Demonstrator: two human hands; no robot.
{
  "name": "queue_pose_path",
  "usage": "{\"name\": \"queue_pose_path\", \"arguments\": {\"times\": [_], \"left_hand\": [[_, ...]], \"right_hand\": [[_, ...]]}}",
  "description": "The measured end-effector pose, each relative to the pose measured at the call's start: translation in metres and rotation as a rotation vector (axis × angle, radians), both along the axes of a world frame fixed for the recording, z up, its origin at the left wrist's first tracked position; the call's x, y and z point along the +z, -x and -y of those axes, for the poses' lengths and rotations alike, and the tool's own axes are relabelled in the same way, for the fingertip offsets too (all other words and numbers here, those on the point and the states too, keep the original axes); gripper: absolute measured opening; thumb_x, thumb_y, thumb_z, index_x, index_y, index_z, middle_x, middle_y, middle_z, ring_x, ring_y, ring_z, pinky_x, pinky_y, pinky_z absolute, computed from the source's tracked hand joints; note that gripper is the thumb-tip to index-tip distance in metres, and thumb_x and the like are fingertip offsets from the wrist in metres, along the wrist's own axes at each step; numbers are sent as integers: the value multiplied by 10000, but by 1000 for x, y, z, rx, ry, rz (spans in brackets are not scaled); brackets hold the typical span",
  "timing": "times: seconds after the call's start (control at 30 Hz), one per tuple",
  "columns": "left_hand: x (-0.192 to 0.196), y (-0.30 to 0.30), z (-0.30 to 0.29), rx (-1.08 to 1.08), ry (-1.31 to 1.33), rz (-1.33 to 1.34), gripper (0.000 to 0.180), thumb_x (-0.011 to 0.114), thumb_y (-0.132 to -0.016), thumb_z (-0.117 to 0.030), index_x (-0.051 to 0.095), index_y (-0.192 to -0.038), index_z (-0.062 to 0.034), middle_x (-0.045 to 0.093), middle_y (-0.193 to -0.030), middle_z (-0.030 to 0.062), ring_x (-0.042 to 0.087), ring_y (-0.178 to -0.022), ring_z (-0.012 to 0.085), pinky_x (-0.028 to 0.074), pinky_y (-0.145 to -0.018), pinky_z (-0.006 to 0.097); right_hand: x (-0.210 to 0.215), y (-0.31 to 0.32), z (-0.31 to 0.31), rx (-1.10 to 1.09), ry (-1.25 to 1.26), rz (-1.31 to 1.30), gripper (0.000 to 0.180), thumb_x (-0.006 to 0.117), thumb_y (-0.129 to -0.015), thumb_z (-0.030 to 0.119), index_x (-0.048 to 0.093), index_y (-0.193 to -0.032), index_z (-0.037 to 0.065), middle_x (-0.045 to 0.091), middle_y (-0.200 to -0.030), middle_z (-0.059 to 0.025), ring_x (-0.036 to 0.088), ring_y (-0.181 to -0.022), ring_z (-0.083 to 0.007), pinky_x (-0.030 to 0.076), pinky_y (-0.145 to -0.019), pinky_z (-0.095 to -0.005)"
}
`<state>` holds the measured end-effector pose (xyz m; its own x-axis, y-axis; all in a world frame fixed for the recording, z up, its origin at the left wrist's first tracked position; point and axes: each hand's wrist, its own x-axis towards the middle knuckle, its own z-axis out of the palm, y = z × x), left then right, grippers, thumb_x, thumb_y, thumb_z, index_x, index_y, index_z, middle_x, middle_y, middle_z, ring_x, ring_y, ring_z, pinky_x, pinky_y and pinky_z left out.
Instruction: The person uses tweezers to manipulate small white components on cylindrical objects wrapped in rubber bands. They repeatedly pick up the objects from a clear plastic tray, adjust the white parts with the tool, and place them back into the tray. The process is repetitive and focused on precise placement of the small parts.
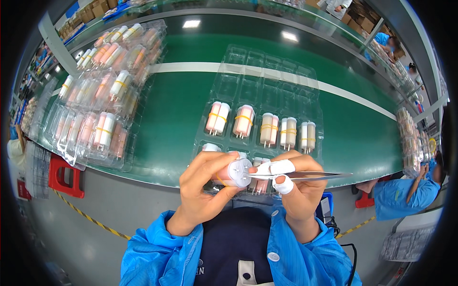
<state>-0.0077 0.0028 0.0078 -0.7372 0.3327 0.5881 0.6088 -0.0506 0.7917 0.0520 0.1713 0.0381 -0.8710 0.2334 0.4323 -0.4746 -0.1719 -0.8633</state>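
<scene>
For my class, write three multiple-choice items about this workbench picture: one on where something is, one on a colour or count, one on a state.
1. Where is the metal tweezers?
A. In the right hand
B. On the green belt
C. In the clear tray

2. What colour is the conveyor belt?
A. Red
B. Green
C. Yellow

3. What is the state of the far row of the clear tray in front of the person?
A. Full
B. Covered by a lid
C. Empty

Answers:
1. A: the right hand's taped fingers pinch the tweezers, tip against the white end of the cylinder in the left hand.
2. B: the belt is green with a white stripe.
3. C: the far pockets show only clear plastic, while the next row holds banded cylinder pairs.
</scene>
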Motion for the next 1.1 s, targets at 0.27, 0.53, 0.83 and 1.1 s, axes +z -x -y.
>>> {"name": "queue_pose_path", "arguments": {"times": [0.27, 0.53, 0.83, 1.1], "left_hand": [[1, -1, 2, -95, -10, 92, 545, 735, -713, -15, 539, -1217, 56, 626, -1033, 189, 638, -925, 246, 519, -766, 310], [-2, -2, 2, -115, 10, 114, 495, 717, -754, -29, 527, -1204, 49, 623, -1083, 185, 632, -959, 230, 512, -784, 310], [-11, 0, -2, -92, 45, -101, 505, 701, -723, 72, 409, -1129, -1, 503, -1066, 198, 556, -955, 230, 482, -819, 330], [-12, -2, -2, -55, 64, -122, 489, 698, -731, 61, 415, -1124, -7, 495, -1053, 182, 539, -933, 222, 473, -803, 320]], "right_hand": [[6, -1, 1, 11, 13, -39, 207, 703, -765, -26, 636, -958, -58, 665, -913, -188, 644, -827, -198, 505, -717, -293], [6, 0, 1, 1, 5, -63, 212, 701, -765, -29, 637, -964, -59, 666, -913, -187, 644, -814, -194, 504, -707, -288], [5, -2, 2, -98, -109, -48, 198, 718, -752, -15, 659, -939, -42, 685, -890, -173, 658, -795, -197, 515, -680, -286], [5, -1, 3, -136, -197, -28, 191, 713, -754, -20, 666, -938, -33, 681, -867, -165, 660, -784, -202, 515, -671, -283]]}}
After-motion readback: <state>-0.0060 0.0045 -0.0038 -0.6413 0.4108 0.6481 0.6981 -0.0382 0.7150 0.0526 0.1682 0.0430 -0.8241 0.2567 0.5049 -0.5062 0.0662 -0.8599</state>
